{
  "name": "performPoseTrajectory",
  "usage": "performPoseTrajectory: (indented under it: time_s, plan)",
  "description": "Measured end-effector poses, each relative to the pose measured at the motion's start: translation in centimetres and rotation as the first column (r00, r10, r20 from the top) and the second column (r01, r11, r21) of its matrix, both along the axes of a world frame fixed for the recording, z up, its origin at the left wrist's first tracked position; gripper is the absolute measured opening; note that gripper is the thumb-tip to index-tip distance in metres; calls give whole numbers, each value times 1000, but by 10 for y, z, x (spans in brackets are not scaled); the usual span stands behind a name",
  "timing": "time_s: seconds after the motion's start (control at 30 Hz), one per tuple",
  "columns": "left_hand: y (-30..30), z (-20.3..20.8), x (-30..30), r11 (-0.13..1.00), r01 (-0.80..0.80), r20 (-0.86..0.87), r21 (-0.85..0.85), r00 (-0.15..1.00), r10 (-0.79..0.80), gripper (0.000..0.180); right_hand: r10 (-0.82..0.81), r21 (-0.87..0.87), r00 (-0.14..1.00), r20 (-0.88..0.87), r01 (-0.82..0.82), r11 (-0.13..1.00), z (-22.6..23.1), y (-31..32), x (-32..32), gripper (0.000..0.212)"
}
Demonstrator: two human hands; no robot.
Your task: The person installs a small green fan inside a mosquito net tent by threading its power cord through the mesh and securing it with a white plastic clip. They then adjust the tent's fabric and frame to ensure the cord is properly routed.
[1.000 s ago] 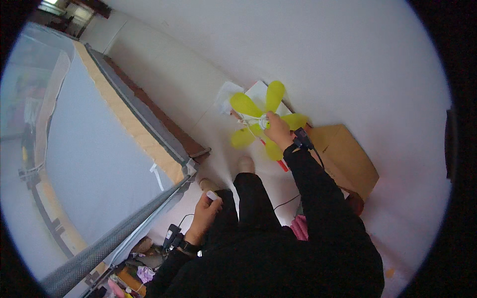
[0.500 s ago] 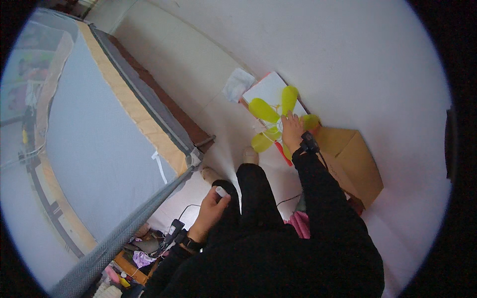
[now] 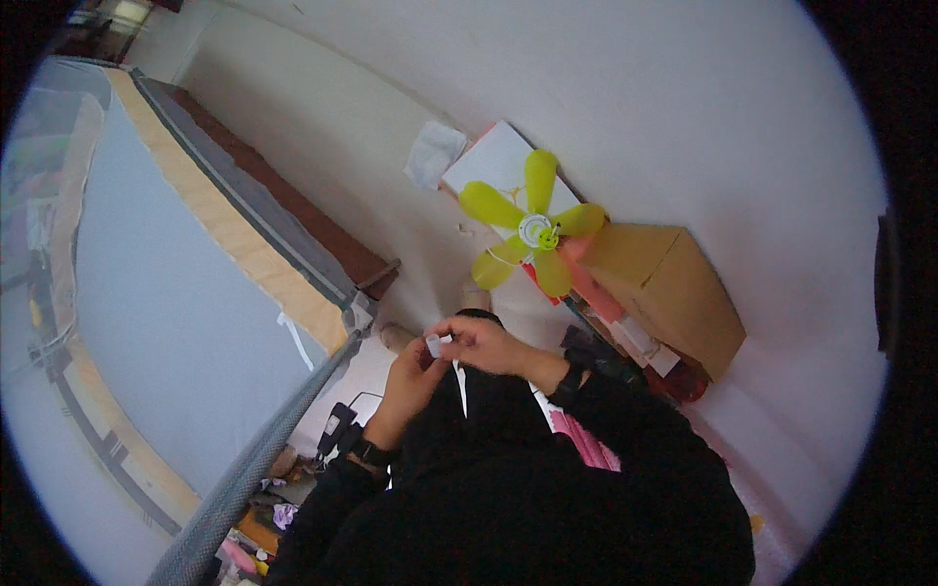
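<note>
In front of my knees, my left hand (image 3: 405, 384) holds up a small white plastic cylinder (image 3: 434, 345), gripped between thumb and fingers. My right hand (image 3: 491, 349) has its fingertips pinched on the same little piece from the right side. Exactly how the right fingers grip it is partly hidden. Beyond both hands lies a small fan with yellow-green blades (image 3: 540, 184) and a white hub (image 3: 535, 231). It rests on a flat white box (image 3: 500, 161) and reaches over towards a cardboard box, with neither hand touching it.
A brown cardboard box (image 3: 674, 293) stands right of the fan, against the pale wall. A netted bed frame (image 3: 254, 439) runs along my left. Black cable gear (image 3: 335, 428) and mixed clutter (image 3: 256, 532) lie below it. A white crumpled bag (image 3: 435, 154) sits behind the fan.
My right hand has left the fan's hub and come back to my left hand, where it now touches the white cylinder. The fan stays lying on the boxes.
</note>
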State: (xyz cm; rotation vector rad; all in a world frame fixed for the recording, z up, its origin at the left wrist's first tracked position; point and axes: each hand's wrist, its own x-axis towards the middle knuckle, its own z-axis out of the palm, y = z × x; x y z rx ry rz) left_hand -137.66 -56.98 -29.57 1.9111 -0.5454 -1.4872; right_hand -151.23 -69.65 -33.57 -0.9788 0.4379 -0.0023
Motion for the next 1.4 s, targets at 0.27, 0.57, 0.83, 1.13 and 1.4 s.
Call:
performPoseTrajectory:
  time_s: [0.27,0.57,0.83,1.13,1.4]
  plan:
    - [13,2,-6,999,6,-51,49,999,-3,34,-382,-546,812,-441,94,832,-93,-79,5,27]
    - [111,-24,0,924,-251,-83,290,955,285,28,-412,-847,743,-528,-497,189,-256,-216,-9,34]
    - [132,-27,-14,883,-331,-75,331,924,375,28,-222,-635,600,-769,-759,147,-300,-195,-27,48]
    - [140,-39,-3,907,-256,28,334,965,262,28,-283,-741,690,-666,-656,144,-326,-211,-45,38]
    - [146,-42,14,955,-271,8,124,962,272,32,-248,-885,877,-412,-320,340,-281,-174,-19,32]
